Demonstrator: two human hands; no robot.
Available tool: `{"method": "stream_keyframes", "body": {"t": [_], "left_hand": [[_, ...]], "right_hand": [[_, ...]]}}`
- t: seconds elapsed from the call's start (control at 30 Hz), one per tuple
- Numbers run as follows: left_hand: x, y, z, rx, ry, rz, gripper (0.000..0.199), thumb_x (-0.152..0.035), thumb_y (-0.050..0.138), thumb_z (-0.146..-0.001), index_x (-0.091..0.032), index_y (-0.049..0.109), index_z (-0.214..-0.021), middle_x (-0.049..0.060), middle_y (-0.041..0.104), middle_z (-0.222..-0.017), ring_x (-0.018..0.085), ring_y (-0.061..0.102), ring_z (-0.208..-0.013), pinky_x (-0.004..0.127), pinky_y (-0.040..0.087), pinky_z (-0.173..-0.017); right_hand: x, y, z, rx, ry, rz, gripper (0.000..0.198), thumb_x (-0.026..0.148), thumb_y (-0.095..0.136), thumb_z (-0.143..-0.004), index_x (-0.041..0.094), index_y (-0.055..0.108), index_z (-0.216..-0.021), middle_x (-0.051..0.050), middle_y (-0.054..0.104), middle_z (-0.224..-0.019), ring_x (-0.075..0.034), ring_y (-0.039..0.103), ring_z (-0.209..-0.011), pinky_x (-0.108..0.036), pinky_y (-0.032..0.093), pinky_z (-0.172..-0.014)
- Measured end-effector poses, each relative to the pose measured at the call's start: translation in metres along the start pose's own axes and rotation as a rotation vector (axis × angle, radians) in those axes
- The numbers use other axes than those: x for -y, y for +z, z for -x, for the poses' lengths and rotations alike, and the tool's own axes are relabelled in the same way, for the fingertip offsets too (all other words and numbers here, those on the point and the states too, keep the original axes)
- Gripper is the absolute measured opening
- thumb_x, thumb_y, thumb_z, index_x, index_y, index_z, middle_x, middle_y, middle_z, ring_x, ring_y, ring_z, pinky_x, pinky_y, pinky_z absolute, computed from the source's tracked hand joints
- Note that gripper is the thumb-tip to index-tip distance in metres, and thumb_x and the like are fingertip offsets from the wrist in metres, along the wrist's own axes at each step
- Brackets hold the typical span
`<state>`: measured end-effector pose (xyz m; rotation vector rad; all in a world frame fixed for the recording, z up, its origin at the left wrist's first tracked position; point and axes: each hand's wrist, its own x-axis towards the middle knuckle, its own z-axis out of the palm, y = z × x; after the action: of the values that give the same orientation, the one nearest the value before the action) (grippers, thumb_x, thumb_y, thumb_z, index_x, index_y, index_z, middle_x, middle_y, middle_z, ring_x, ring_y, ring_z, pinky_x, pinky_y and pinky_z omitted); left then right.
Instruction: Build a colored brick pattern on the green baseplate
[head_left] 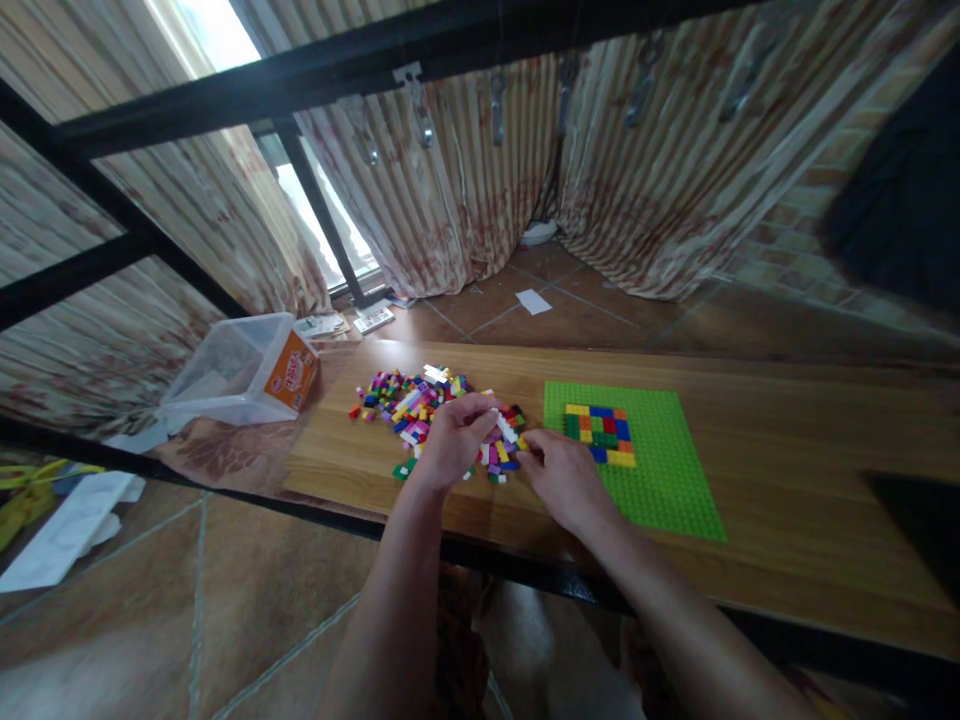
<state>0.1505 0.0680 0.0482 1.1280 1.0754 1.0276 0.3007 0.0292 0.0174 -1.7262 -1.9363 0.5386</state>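
Observation:
A loose pile of small coloured toy bricks (409, 395) lies on the wooden table. Over its right part is my left hand (454, 440), thumb and fingers drawn together beside white bricks (505, 428); what they hold, if anything, is hidden. At the pile's right edge my right hand (566, 475) pinches a small yellow brick (523, 442). Just beyond that hand sits a green baseplate (667, 455). It carries a flat block of red, blue, yellow, green and orange bricks (602, 432), partly covered by my right hand at its lower left.
A clear plastic bin (225, 370) with an orange label stands left of the wooden table (787, 450). Black metal bars (300, 85) cross above the far side. A dark flat object (915, 520) is at the right edge. Curtains (465, 190) hang behind.

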Motion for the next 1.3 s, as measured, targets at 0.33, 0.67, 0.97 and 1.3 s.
{"method": "stream_keyframes", "body": {"t": [0.33, 0.67, 0.97, 1.3], "left_hand": [[0.007, 0.017, -0.001, 0.120, 0.006, -0.033, 0.013, -0.021, 0.066, -0.072, -0.012, 0.063, -0.082, 0.000, 0.064, -0.070, 0.008, 0.058, -0.058, 0.020, 0.045, -0.057], [0.028, 0.072, -0.007, 0.161, 0.193, -0.351, 0.012, -0.009, 0.056, -0.078, -0.014, 0.064, -0.085, 0.003, 0.069, -0.080, 0.012, 0.062, -0.070, 0.023, 0.048, -0.070], [0.030, 0.071, -0.014, 0.086, 0.199, -0.731, 0.021, -0.006, 0.051, -0.080, -0.015, 0.069, -0.088, 0.005, 0.072, -0.085, 0.016, 0.065, -0.078, 0.028, 0.050, -0.078], [0.028, 0.080, -0.013, 0.124, 0.218, -0.830, 0.021, -0.009, 0.052, -0.082, -0.016, 0.069, -0.093, 0.007, 0.073, -0.091, 0.018, 0.067, -0.084, 0.029, 0.051, -0.082]], "right_hand": [[-0.022, -0.029, 0.011, -0.171, 0.051, -0.367, 0.028, 0.036, 0.050, -0.089, 0.020, 0.070, -0.099, -0.004, 0.071, -0.077, -0.017, 0.063, -0.065, -0.030, 0.047, -0.063], [-0.072, -0.064, 0.019, -0.160, 0.046, -0.334, 0.024, 0.042, 0.058, -0.084, 0.025, 0.073, -0.091, -0.002, 0.073, -0.088, -0.020, 0.066, -0.078, -0.035, 0.049, -0.075], [-0.101, -0.071, 0.018, -0.190, 0.009, -0.154, 0.019, 0.038, 0.059, -0.082, 0.025, 0.074, -0.081, -0.005, 0.067, -0.095, -0.021, 0.062, -0.089, -0.038, 0.047, -0.082], [-0.100, -0.057, 0.013, -0.179, 0.050, -0.070, 0.015, 0.035, 0.063, -0.079, 0.027, 0.076, -0.078, -0.006, 0.061, -0.098, -0.023, 0.057, -0.096, -0.042, 0.044, -0.089]]}}
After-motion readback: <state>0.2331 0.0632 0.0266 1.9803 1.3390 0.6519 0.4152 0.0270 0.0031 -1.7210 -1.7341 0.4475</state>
